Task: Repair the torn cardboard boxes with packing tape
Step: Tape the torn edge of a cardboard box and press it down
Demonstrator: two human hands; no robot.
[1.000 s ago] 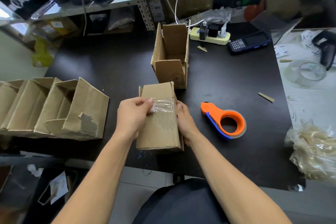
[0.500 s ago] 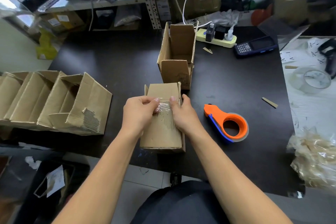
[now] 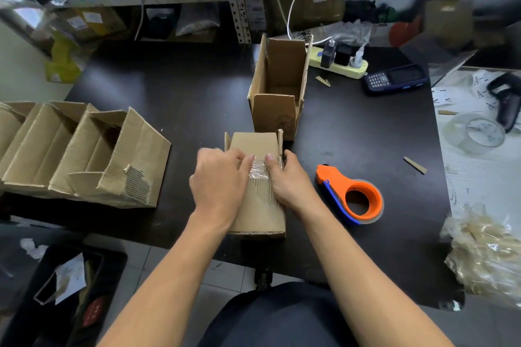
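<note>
I note the small cardboard box (image 3: 258,177) lying on its side at the centre of the frame, near the lower edge of the black worktop (image 3: 183,110). Its long axis runs up and down the picture, with the open flapped end pointing toward the top. A strip of clear tape (image 3: 259,169) crosses its upper face over a patch of exposed corrugation. My left hand (image 3: 218,180) lies flat on the box's left half, fingertips pressed on the tape, grip not closed around anything. My right hand (image 3: 287,180) cups the box's right edge, thumb on the tape. Just right lies the orange tape dispenser (image 3: 352,194), apart from the box. Directly above stands a second open box (image 3: 279,87). A row of torn boxes (image 3: 84,155) occupies the left.
</note>
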